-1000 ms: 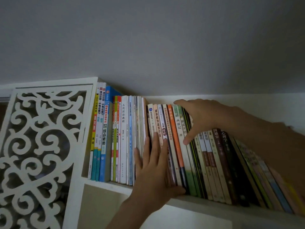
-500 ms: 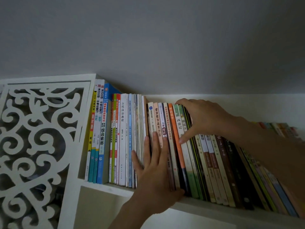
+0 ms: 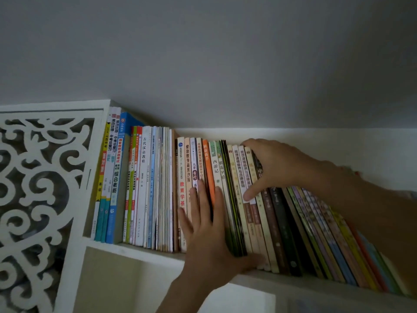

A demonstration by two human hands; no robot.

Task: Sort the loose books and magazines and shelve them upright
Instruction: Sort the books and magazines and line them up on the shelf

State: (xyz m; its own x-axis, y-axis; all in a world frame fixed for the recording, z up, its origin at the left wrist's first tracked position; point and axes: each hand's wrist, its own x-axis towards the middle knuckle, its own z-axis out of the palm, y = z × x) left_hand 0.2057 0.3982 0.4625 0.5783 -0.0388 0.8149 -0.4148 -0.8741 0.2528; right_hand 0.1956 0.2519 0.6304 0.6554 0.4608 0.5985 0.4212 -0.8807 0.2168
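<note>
White shelf point(image 3: 144, 250) holds a row of books point(image 3: 158, 188), spines out: upright at left, leaning left toward the right end, where they blur & run out of frame. Left hand point(image 3: 209, 231) lies flat w/ straight fingers pressed on the middle spines, thumb along their bottom edge. Right hand point(image 3: 277, 166) curls over the tops of the cream & dark books, thumb on the spines; its forearm hides books behind.
</note>
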